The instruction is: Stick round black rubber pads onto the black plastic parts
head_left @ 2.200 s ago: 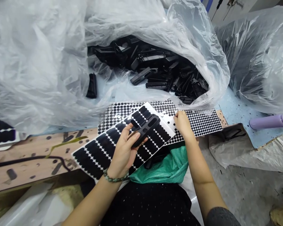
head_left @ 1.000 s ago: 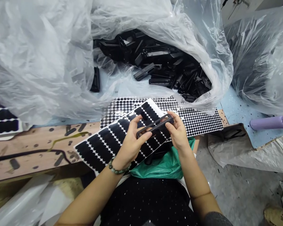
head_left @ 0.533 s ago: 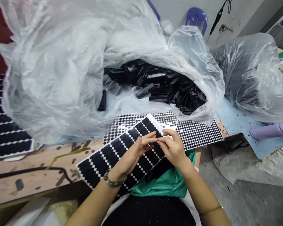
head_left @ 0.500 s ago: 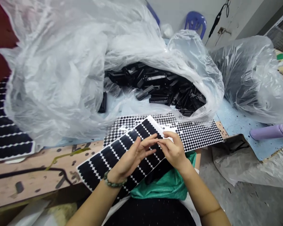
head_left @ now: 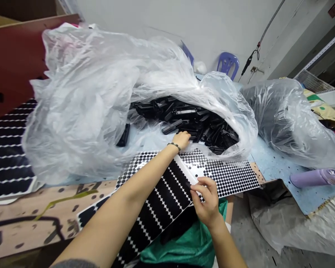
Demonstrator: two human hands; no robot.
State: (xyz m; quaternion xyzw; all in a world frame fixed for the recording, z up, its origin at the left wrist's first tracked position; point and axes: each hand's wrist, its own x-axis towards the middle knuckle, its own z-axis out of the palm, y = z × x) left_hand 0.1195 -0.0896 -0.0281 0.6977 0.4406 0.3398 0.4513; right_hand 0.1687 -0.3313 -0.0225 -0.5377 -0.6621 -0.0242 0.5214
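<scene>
My left hand (head_left: 182, 140), with a beaded bracelet on its wrist, reaches into the opening of a clear plastic bag (head_left: 86, 104). It touches the near side of a heap of black plastic parts (head_left: 212, 130); its fingertips are hidden. In front of my body, my right hand (head_left: 207, 197) pinches a small black sticker (head_left: 188, 185) between thumb and fingertips. Under both arms slants a white-backed sheet of black stickers (head_left: 156, 201), in rows with scalloped edges. Beneath that lies a sheet of small black dots (head_left: 229, 174).
A purple bottle (head_left: 315, 178) lies on the blue table cover (head_left: 270, 156) at right. Behind it sits another filled plastic bag (head_left: 287, 115). More black sticker sheets (head_left: 9, 156) lie at left. Green sacking (head_left: 184, 245) hangs below the table edge.
My left hand has moved forward from beside my right hand to the black parts in the bag. My right hand stays over the sheet's edge, now showing a black sticker. The view has tilted up.
</scene>
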